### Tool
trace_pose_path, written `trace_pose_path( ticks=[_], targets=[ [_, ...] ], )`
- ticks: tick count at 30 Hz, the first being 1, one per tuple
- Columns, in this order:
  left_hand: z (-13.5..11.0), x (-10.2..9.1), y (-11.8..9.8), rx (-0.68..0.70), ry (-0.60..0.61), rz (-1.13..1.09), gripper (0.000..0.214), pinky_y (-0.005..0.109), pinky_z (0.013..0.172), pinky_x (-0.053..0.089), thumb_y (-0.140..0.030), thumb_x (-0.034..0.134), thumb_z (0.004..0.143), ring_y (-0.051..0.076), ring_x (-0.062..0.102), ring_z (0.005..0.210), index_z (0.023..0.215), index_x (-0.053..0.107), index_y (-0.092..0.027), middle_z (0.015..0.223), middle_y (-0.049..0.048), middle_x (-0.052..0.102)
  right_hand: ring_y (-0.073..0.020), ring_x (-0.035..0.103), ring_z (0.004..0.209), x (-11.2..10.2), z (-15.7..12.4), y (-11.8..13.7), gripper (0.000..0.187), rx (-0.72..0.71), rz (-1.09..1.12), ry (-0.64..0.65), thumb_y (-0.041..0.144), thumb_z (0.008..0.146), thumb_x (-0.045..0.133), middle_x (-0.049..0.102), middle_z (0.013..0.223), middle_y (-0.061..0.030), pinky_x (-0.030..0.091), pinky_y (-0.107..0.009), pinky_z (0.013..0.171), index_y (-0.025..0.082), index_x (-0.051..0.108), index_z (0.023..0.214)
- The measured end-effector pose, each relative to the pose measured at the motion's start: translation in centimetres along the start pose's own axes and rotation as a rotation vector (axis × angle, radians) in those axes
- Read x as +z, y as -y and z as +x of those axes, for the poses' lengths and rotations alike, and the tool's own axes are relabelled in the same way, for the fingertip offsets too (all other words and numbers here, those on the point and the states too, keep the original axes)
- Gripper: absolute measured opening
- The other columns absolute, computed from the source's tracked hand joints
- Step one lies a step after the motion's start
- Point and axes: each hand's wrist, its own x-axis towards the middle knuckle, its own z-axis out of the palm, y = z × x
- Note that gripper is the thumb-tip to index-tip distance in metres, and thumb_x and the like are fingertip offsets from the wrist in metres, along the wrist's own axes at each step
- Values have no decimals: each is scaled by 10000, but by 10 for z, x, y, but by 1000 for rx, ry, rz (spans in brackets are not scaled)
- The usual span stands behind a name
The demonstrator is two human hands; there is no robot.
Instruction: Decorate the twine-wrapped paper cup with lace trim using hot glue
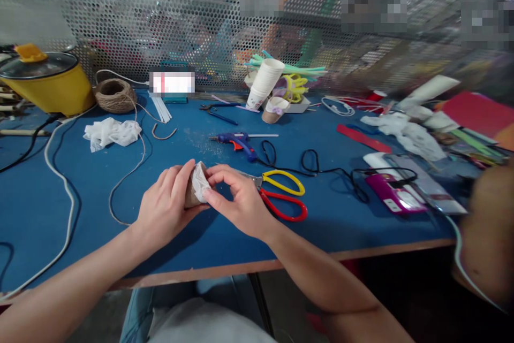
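Observation:
Both my hands meet over the blue table (168, 257), near its front edge. My left hand (166, 204) wraps round a small brown cup (191, 199) lying on its side. White lace or gauze (199, 181) covers the cup's end. My right hand (236, 196) pinches that white material with thumb and fingers pressed together. Scissors with a yellow and a red handle (283, 196) lie just right of my right hand. A blue glue gun (236, 142) lies behind the hands, and its black cord runs off to the right.
A yellow pot (48, 83) and a ball of twine (115, 94) stand at back left, with a white cloth (111, 132) nearby. Stacked paper cups (265, 82) are at back centre. Paper, foam sheets and a pink device (391, 193) crowd the right. Another person's arm (488, 225) shows at right.

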Motion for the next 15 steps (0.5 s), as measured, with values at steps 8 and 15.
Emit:
trace_pose_path(
  ticks=[8,15],
  targets=[
    [2,-1,0,-1,43,-93,762,411,781,527,-567,596,764,313,588,993,1362,320,-184,1117,162,572,-178,579,864,2,-2,-2,102,108,84,16,191,787,563,616,871,-40,456,-359,815,201,505,703],
    [11,-19,7,-3,173,-570,443,468,970,432,-388,611,815,301,460,1193,1207,484,-223,1242,148,451,-175,557,855,-7,1,4,143,4,-25,134,147,778,580,615,851,-32,446,-364,818,205,503,671]
  ],
)
